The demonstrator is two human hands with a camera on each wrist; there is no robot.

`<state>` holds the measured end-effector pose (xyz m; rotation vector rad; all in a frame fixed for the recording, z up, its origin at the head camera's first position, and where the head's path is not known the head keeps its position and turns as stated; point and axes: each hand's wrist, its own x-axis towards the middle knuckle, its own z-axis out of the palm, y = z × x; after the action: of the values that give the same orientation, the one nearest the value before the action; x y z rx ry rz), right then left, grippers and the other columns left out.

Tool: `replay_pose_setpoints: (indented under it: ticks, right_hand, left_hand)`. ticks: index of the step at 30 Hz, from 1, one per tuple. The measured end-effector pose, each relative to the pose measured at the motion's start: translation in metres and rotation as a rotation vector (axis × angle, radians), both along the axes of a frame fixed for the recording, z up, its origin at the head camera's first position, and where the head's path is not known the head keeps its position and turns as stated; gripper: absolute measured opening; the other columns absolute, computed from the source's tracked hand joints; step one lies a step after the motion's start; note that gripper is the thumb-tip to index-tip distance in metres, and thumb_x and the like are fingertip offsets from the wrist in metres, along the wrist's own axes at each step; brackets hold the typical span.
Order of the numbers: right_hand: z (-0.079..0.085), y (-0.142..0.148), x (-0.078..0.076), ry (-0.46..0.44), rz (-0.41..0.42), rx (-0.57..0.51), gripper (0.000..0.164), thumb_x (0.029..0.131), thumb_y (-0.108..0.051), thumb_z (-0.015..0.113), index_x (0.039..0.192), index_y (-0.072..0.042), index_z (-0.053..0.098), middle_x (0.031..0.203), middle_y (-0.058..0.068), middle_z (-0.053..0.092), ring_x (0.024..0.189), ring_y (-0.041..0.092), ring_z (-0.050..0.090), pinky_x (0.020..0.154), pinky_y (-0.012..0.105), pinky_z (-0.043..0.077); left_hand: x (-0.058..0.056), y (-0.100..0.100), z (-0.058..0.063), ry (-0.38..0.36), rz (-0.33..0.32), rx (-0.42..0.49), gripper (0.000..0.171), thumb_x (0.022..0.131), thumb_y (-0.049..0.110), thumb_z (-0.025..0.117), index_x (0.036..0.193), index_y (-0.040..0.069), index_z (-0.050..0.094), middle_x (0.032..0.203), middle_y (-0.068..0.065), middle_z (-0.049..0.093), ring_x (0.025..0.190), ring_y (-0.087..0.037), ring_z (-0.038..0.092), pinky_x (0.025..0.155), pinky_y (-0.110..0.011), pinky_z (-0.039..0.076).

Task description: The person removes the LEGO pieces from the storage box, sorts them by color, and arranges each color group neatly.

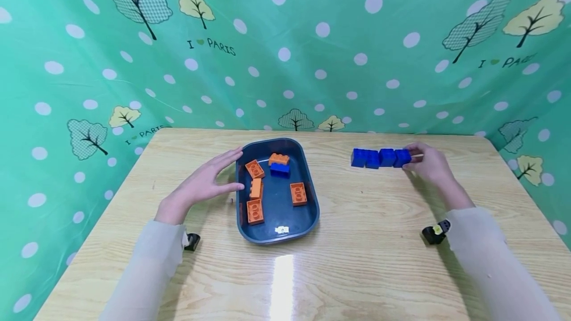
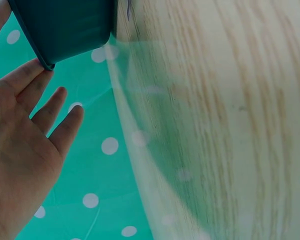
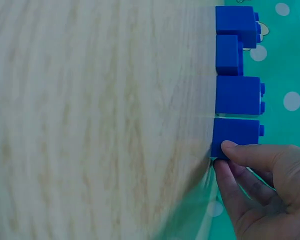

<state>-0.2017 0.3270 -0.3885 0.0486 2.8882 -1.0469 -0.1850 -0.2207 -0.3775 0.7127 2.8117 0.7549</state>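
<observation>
At the right end of a row of several blue toy bricks (image 1: 386, 157), my right hand (image 1: 428, 163) pinches the last blue brick (image 3: 235, 134). In the right wrist view the thumb (image 3: 242, 152) lies on the brick's face and the fingers are at its end. The bricks stand side by side on the table, studs facing away in that view. My left hand (image 1: 202, 181) is spread at the left side of a dark blue tray (image 1: 278, 234), with fingertips at its rim. In the left wrist view, straight fingers (image 2: 30, 82) meet the tray's rim.
Inside the tray lie several orange bricks (image 1: 298, 193) and one blue brick (image 1: 280, 170). The light wooden table (image 1: 357, 261) ends at the back against a green dotted cloth (image 1: 285, 63). Black wrist cameras (image 1: 432, 235) sit under the sleeves.
</observation>
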Motion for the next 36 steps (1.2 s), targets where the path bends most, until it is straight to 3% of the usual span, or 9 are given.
replay_pose_setpoints:
  ticks: [4,7,11,15,19,22,26,36]
  right_hand:
    - [0.005,0.002,0.004,-0.022,-0.017,-0.027,0.059,0.092,-0.002,0.065,0.145,0.008,0.04,0.136,0.034,0.051,0.122,0.05,0.054,0.094,0.049,0.055]
    - [0.011,0.0,0.006,-0.02,-0.03,-0.037,0.059,0.094,-0.004,0.063,0.146,0.006,0.039,0.137,0.032,0.052,0.123,0.048,0.055,0.086,0.032,0.058]
    - [0.022,-0.006,0.007,0.035,-0.054,-0.039,0.055,0.096,-0.005,0.061,0.145,0.005,0.041,0.137,0.03,0.053,0.122,0.046,0.056,0.071,0.008,0.049]
    - [0.035,-0.017,0.009,0.086,-0.095,-0.062,0.051,0.099,-0.014,0.061,0.144,0.002,0.044,0.137,0.026,0.055,0.123,0.042,0.057,0.068,0.001,0.042]
    - [0.049,-0.036,0.009,0.116,-0.118,-0.096,0.051,0.1,-0.026,0.06,0.144,-0.003,0.047,0.139,0.022,0.057,0.125,0.038,0.057,0.074,0.007,0.045]
    - [0.057,-0.056,0.009,0.137,-0.112,-0.137,0.051,0.1,-0.032,0.06,0.143,-0.005,0.05,0.14,0.019,0.057,0.127,0.037,0.057,0.088,0.024,0.054]
    - [0.065,-0.086,0.009,0.157,-0.071,-0.211,0.05,0.1,-0.034,0.06,0.14,-0.005,0.053,0.141,0.017,0.058,0.129,0.036,0.057,0.102,0.047,0.051]
    - [0.066,-0.163,0.011,0.133,0.073,-0.404,0.039,0.099,-0.023,0.063,0.133,-0.004,0.058,0.135,0.014,0.06,0.123,0.031,0.06,0.103,0.046,0.052]
  left_hand:
    - [0.0,0.0,0.0,-0.009,0.001,0.003,0.089,0.088,0.052,0.07,0.159,0.02,0.027,0.168,-0.005,0.021,0.154,-0.036,0.02,0.122,-0.062,0.02]
    - [0.0,0.0,-0.001,-0.012,0.005,0.0,0.089,0.088,0.051,0.071,0.159,0.02,0.027,0.168,-0.004,0.021,0.154,-0.035,0.02,0.123,-0.061,0.021]
    - [0.0,-0.001,-0.002,-0.011,0.004,-0.008,0.09,0.088,0.054,0.07,0.159,0.02,0.027,0.168,-0.004,0.02,0.154,-0.036,0.02,0.123,-0.061,0.021]
    - [0.0,-0.001,-0.001,-0.012,0.002,-0.004,0.09,0.088,0.054,0.07,0.159,0.019,0.027,0.168,-0.003,0.021,0.154,-0.036,0.02,0.123,-0.061,0.021]
    - [0.001,-0.001,0.0,-0.014,0.006,0.004,0.09,0.088,0.053,0.07,0.159,0.019,0.027,0.168,-0.004,0.021,0.154,-0.036,0.02,0.123,-0.061,0.021]
    - [0.001,-0.002,0.0,-0.01,0.005,0.001,0.09,0.088,0.053,0.07,0.159,0.018,0.027,0.168,-0.006,0.021,0.154,-0.037,0.02,0.122,-0.062,0.02]
    - [0.001,-0.001,0.0,-0.006,0.004,-0.001,0.09,0.088,0.052,0.07,0.159,0.019,0.027,0.167,-0.008,0.021,0.153,-0.037,0.02,0.122,-0.063,0.021]
    - [0.0,0.0,-0.001,-0.01,0.007,-0.005,0.09,0.088,0.054,0.069,0.159,0.021,0.026,0.168,-0.006,0.021,0.154,-0.036,0.02,0.122,-0.063,0.021]
